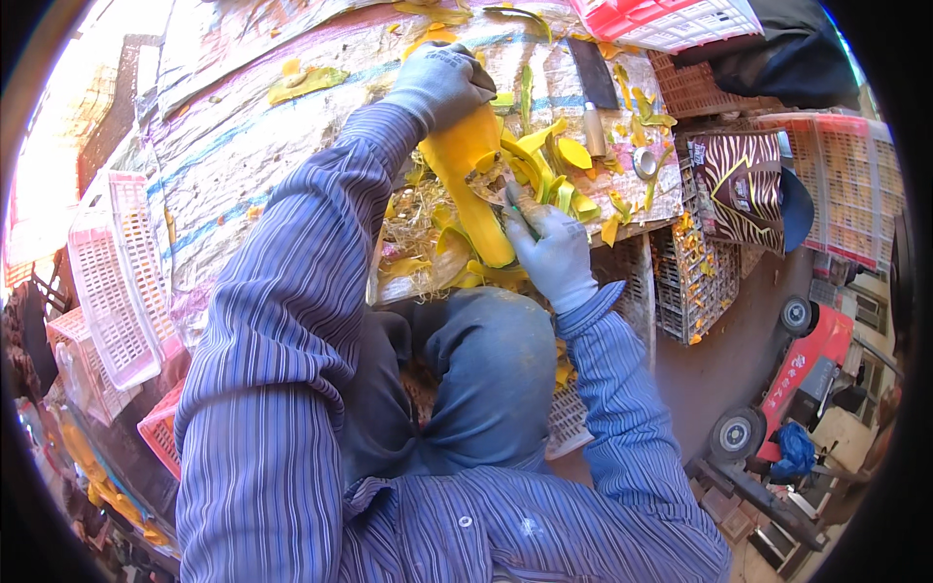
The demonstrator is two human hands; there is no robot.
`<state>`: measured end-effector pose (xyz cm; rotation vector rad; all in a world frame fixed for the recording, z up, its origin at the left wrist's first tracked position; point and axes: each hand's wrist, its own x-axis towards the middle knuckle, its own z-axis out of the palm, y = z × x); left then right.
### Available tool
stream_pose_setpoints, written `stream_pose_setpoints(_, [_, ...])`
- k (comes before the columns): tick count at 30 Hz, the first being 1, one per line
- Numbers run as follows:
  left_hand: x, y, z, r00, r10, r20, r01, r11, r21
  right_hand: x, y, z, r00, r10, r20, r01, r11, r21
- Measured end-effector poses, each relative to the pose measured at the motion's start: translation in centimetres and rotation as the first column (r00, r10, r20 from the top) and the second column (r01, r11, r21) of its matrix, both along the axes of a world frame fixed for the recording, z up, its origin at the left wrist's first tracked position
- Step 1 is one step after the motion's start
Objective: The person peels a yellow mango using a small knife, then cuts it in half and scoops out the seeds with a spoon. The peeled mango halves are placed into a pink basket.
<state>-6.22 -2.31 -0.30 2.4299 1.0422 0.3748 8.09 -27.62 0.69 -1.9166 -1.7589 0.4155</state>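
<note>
My left hand (pixel 443 79), in a grey knitted glove, grips the upper end of a long yellow squash (pixel 466 157). The squash is tilted, and its narrower lower end points toward my knees. Its surface looks bare and bright yellow. In my gloved right hand (pixel 552 248) is a peeling tool (pixel 519 208), mostly hidden by the fingers, close against the squash's right side. Yellow-green strips of peel (pixel 543 164) lie in a heap just beyond that hand. More peel and fibrous scraps (pixel 419 218) are spread under the squash.
A cleaver with a wooden handle (pixel 595 131) and a small round white item (pixel 644 162) rest on the woven plastic sheet (pixel 240 160). Plastic crates (pixel 124 277) stand at left; a scrap-specked crate (pixel 696 270) and a patterned bag (pixel 740 189) are at right. A red wheeled machine (pixel 805 357) stands beyond.
</note>
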Motion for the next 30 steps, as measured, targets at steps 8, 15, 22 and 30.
stream_pose_setpoints(8, [-0.5, 0.6, -0.1, 0.999, -0.025, 0.024, 0.027, 0.998, -0.052, 1.2, -5.2, 2.2, 0.995, 0.039, 0.093, -0.036, 0.999, -0.035])
stream_pose_setpoints(15, [1.1, 0.2, 0.4, 0.999, -0.038, -0.034, 0.042, 0.993, 0.113, 7.1, -21.0, 2.3, 0.978, -0.083, 0.192, 0.148, 0.923, -0.355])
stream_pose_setpoints(22, [0.2, 0.9, -0.7, 0.998, -0.055, -0.008, 0.055, 0.997, -0.052, -0.3, -6.7, 6.2, 0.995, -0.1, 0.031, 0.1, 0.995, 0.009])
stream_pose_setpoints(30, [-0.3, 0.2, -0.5, 0.999, -0.033, 0.021, 0.033, 0.999, -0.007, 0.7, -7.0, 2.7, 0.98, 0.043, 0.193, -0.032, 0.998, -0.06])
